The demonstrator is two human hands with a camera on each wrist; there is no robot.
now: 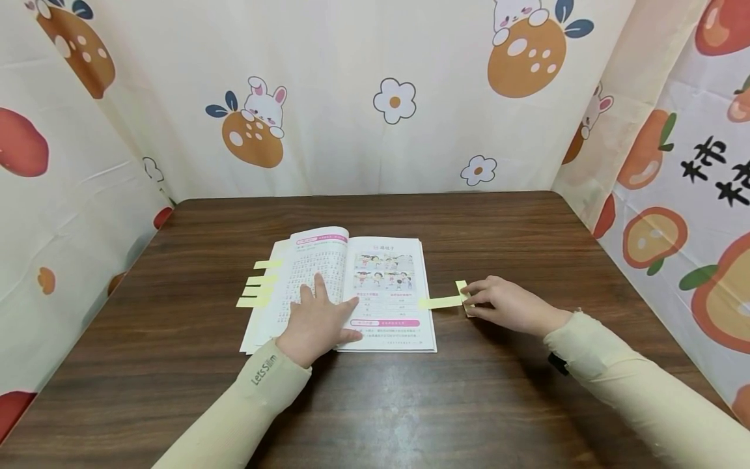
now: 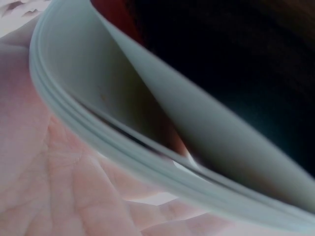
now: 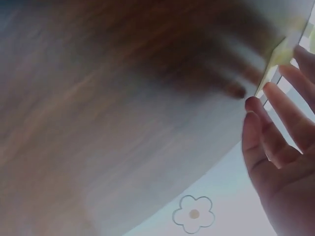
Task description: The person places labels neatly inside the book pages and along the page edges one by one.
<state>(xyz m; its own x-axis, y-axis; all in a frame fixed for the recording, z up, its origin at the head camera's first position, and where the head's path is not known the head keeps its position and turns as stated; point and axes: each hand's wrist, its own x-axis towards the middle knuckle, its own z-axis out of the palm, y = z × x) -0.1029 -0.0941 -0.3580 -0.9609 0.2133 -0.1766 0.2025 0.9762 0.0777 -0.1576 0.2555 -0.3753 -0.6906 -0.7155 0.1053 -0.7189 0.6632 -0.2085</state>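
An open book [image 1: 385, 339] with printed pages lies on the table. My left hand [image 1: 319, 324] rests on it with fingers spread across the left page and the gutter. In the left wrist view, curved page edges [image 2: 167, 167] hide part of the left palm [image 2: 59, 182]. Right of the book, my right hand [image 1: 510, 306] holds a small pad of yellow sticky notes [image 1: 460, 284] at its fingertips, low over the table. A yellow sticky strip [image 1: 442, 303] reaches from the right page to the pad. The right wrist view shows bent fingers [image 3: 278, 135] along the pad's edge.
Several yellow sticky tabs [image 1: 258, 281] stick out from the book's left edge. The brown wooden table [image 1: 410, 404] reaches back to a printed curtain [image 1: 346, 143], with more curtain on both sides. A dark band [image 1: 558, 363] shows at the right wrist.
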